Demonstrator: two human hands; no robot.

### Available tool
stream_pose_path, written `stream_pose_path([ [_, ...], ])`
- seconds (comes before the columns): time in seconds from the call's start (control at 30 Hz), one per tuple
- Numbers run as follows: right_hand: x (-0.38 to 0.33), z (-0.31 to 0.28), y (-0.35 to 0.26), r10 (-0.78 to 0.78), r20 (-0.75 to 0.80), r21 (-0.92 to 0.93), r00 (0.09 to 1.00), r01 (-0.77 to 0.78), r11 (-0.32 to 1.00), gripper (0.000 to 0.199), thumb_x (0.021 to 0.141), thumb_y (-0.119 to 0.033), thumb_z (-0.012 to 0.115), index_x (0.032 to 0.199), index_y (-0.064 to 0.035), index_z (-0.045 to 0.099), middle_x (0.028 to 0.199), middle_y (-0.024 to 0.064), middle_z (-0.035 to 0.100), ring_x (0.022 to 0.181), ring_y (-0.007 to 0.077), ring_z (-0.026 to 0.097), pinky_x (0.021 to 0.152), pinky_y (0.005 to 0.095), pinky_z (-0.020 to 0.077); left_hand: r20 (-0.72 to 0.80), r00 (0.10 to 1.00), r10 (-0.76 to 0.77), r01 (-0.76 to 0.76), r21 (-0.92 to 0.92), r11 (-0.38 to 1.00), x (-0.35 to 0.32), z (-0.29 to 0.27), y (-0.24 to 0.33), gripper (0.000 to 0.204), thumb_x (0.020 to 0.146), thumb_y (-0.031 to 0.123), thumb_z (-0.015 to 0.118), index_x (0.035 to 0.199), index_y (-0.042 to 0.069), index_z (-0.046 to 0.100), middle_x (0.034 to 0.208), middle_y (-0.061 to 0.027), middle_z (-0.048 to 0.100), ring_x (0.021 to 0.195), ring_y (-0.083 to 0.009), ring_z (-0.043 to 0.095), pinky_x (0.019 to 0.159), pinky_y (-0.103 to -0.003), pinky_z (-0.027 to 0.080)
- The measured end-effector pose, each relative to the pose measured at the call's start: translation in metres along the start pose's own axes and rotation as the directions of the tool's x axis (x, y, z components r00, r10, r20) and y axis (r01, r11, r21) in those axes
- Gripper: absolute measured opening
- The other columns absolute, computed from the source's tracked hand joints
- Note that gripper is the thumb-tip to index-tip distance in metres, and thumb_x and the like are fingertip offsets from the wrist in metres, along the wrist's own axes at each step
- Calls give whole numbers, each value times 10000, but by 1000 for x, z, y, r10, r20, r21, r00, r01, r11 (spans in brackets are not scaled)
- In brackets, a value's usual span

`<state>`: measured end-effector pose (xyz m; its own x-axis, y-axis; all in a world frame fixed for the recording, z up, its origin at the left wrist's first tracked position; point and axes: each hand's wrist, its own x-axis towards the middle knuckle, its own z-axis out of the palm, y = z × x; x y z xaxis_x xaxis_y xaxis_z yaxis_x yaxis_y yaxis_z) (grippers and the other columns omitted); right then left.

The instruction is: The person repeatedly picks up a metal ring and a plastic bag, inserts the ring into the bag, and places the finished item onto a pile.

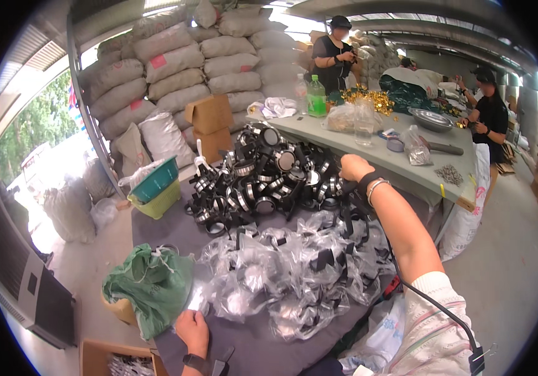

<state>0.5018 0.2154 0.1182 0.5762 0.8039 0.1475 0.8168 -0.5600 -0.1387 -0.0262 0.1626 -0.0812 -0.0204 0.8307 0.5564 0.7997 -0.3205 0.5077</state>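
A large heap of black parts with round, silver-rimmed heads (pixel 263 169) covers the far side of the grey-clothed table (pixel 253 351). At its right edge is my right hand (pixel 355 168), fingers curled; what they hold is hidden. Similar black parts in clear plastic bags (pixel 281 269) are piled nearer to me. My left hand (pixel 192 329) is closed at the table's near left, against whitish clear plastic (pixel 199 296); whether it grips that plastic is unclear. Just beyond it, a green woven sack (pixel 147 285) slumps over the table's left edge.
Teal and light-green baskets (pixel 156 185) stand at the far left corner. A long grey-green table (pixel 306 128) holds bottles, gold-coloured pieces and a metal tray (pixel 432 119). Two people (pixel 330 59) (pixel 487 113) work there. Stacked sacks (pixel 175 66) line the back; an open carton (pixel 90 357) sits below left.
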Motion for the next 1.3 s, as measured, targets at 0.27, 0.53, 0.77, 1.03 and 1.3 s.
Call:
stream_pose_path([
  [0.27,60,68,-10,-229,-215,-153,949,199,968,370,709,-273,668,976,-18,651,983,209,639,946,356,615,798,464,490,-17,1000,-22,23,76,997,-12,-18,-15,163,742,154,599,645,32,549,679,-147,563,661,-342,550,588,-445,419],
  [0.53,113,107,62,-89,-39,279,995,97,955,600,656,-209,721,1140,75,507,1075,253,596,1045,354,571,900,387,441,24,999,-34,34,17,999,-8,-10,-1,167,793,190,558,707,47,562,735,-120,575,751,-326,560,640,-442,453],
  [0.77,121,106,40,-51,-65,487,997,76,870,307,661,-134,717,832,37,527,771,186,602,714,273,604,672,379,482,27,997,-79,79,2,997,-8,-11,1,173,796,201,557,716,49,563,729,-111,568,763,-316,558,647,-436,455],
  [1.03,132,123,45,-56,-167,403,984,120,907,410,703,-164,744,949,77,522,943,242,608,882,324,606,763,380,471,24,999,-45,44,22,999,-8,-10,-1,169,790,205,550,712,64,603,720,-112,578,734,-315,564,645,-422,451],
  [1.3,143,125,34,50,0,536,999,-42,843,503,613,-34,738,1037,101,502,986,228,599,930,328,597,816,387,464,29,999,-18,17,24,1000,-7,-12,-1,145,786,174,566,714,47,570,734,-117,575,742,-308,566,630,-422,466],
])
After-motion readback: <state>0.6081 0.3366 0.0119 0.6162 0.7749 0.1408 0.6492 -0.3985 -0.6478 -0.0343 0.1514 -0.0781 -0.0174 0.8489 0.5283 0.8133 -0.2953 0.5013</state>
